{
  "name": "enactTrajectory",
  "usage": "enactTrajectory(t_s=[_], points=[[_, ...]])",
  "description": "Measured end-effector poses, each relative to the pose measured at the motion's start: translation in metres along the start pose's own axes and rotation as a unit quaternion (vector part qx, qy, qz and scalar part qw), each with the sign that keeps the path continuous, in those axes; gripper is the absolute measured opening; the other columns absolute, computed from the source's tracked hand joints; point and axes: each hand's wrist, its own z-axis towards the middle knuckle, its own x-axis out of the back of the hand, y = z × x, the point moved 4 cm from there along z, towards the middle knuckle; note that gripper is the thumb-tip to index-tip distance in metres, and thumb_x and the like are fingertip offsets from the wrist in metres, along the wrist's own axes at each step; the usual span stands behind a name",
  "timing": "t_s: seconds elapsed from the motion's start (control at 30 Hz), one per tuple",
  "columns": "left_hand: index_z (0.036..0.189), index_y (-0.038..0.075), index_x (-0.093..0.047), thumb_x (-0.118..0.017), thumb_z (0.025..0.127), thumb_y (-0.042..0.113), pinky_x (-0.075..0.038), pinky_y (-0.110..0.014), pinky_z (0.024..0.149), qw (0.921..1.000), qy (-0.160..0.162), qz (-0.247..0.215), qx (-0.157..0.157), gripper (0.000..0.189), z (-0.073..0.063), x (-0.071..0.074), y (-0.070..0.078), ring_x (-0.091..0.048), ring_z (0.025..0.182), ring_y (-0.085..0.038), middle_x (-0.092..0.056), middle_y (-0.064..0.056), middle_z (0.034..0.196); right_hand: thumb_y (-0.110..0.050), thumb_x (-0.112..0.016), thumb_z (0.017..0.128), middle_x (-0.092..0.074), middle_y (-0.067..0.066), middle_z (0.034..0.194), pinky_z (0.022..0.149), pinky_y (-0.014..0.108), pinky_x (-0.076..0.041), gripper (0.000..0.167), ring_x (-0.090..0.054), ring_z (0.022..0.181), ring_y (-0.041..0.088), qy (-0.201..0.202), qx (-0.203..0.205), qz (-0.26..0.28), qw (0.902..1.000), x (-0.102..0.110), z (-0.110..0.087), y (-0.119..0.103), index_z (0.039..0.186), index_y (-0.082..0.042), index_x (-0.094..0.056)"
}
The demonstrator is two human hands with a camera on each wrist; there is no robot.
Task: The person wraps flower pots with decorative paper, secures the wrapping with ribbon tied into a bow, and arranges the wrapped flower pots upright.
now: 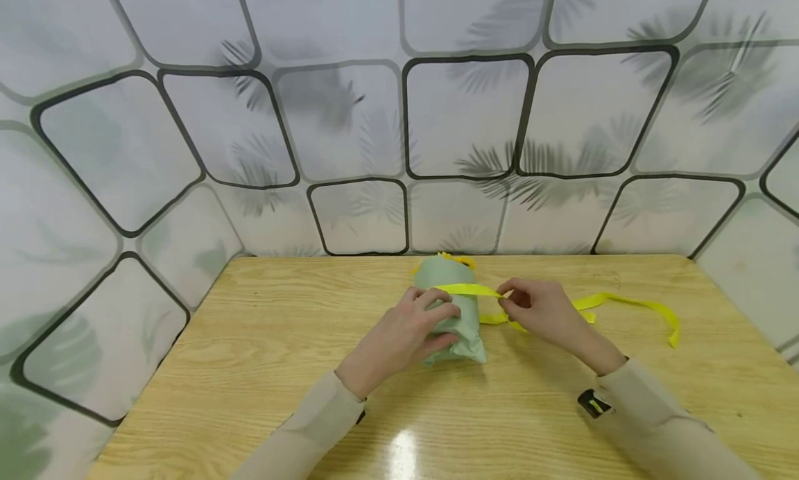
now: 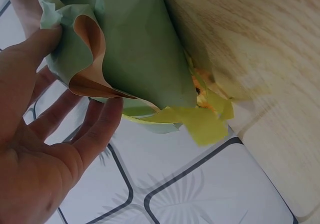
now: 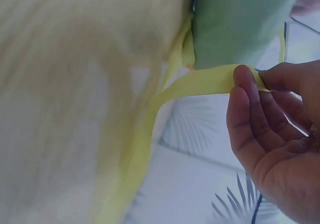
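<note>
A small bouquet wrapped in pale green paper (image 1: 469, 331) lies on the table, with yellow flowers (image 1: 460, 260) showing at its far end. My left hand (image 1: 402, 331) holds the bouquet from the left; in the left wrist view its thumb presses the folded paper (image 2: 140, 38) and its fingers lie along the open brown-lined edge. A yellow ribbon (image 1: 465, 289) crosses the wrapping near those fingertips. On the right side, my right hand (image 1: 546, 317) pinches that ribbon (image 3: 200, 82) between thumb and fingers, drawing it out from the paper.
A loose length of the ribbon (image 1: 637, 301) trails over the table to the right. The wooden tabletop (image 1: 281, 348) meets a patterned backdrop (image 1: 356, 216) at its back edge. Another stretch of ribbon passes low beside the bouquet.
</note>
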Motion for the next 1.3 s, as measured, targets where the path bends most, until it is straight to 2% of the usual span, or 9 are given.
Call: enactTrajectory(t_s=[0.23, 0.37, 0.63, 0.87, 1.1, 1.3], points=[[0.119, 0.022, -0.066, -0.073, 0.095, 0.037, -0.058, -0.030, 0.082, 1.0000, 0.003, -0.004, -0.004, 0.030, 0.000, 0.000, -0.001, -0.061, 0.105, -0.023, -0.064, -0.001, 0.125, -0.006, -0.071, 0.094, -0.069, -0.002, 0.069, 0.049, 0.024, -0.046, 0.011, -0.057, 0.055, 0.001, 0.003, -0.021, -0.016, 0.9996, 0.019, -0.006, 0.005, 0.104, -0.006, -0.074], [0.119, 0.021, -0.066, -0.072, 0.095, 0.036, -0.057, -0.030, 0.082, 0.9999, 0.002, -0.005, -0.009, 0.029, 0.001, -0.001, 0.000, -0.061, 0.105, -0.022, -0.064, -0.002, 0.124, -0.009, -0.071, 0.095, -0.070, -0.002, 0.069, 0.048, 0.025, -0.046, 0.010, -0.059, 0.055, 0.004, -0.002, -0.030, -0.032, 0.9990, 0.026, -0.011, 0.008, 0.104, -0.008, -0.074], [0.120, 0.021, -0.067, -0.072, 0.096, 0.036, -0.057, -0.030, 0.083, 1.0000, 0.000, -0.003, -0.009, 0.029, 0.001, 0.000, 0.001, -0.060, 0.105, -0.021, -0.064, -0.001, 0.124, -0.015, -0.068, 0.099, -0.070, -0.001, 0.076, 0.047, 0.026, -0.048, 0.019, -0.062, 0.055, 0.009, -0.050, -0.064, -0.028, 0.9963, 0.040, -0.023, 0.015, 0.112, -0.003, -0.073], [0.119, 0.021, -0.067, -0.073, 0.095, 0.035, -0.056, -0.030, 0.083, 1.0000, 0.002, -0.006, -0.007, 0.029, 0.001, 0.000, 0.000, -0.059, 0.104, -0.020, -0.064, -0.001, 0.123, -0.014, -0.069, 0.098, -0.070, -0.002, 0.076, 0.051, 0.025, -0.051, 0.019, -0.065, 0.058, 0.010, -0.074, -0.087, -0.041, 0.9926, 0.047, -0.033, 0.027, 0.111, -0.002, -0.073], [0.120, 0.021, -0.067, -0.073, 0.095, 0.036, -0.056, -0.030, 0.082, 1.0000, 0.001, -0.005, -0.005, 0.030, 0.001, -0.002, -0.001, -0.060, 0.105, -0.021, -0.064, -0.002, 0.125, -0.016, -0.069, 0.098, -0.072, 0.001, 0.080, 0.052, 0.023, -0.051, 0.019, -0.064, 0.059, 0.009, -0.084, -0.085, -0.058, 0.9911, 0.051, -0.042, 0.035, 0.110, -0.001, -0.074], [0.120, 0.022, -0.067, -0.073, 0.095, 0.035, -0.056, -0.031, 0.085, 1.0000, -0.001, -0.010, -0.002, 0.030, 0.001, -0.002, -0.001, -0.060, 0.107, -0.021, -0.065, -0.001, 0.126, -0.020, -0.069, 0.098, -0.073, 0.001, 0.083, 0.052, 0.024, -0.048, 0.019, -0.063, 0.061, 0.008, -0.105, -0.097, -0.085, 0.9861, 0.055, -0.049, 0.047, 0.106, -0.003, -0.074]])
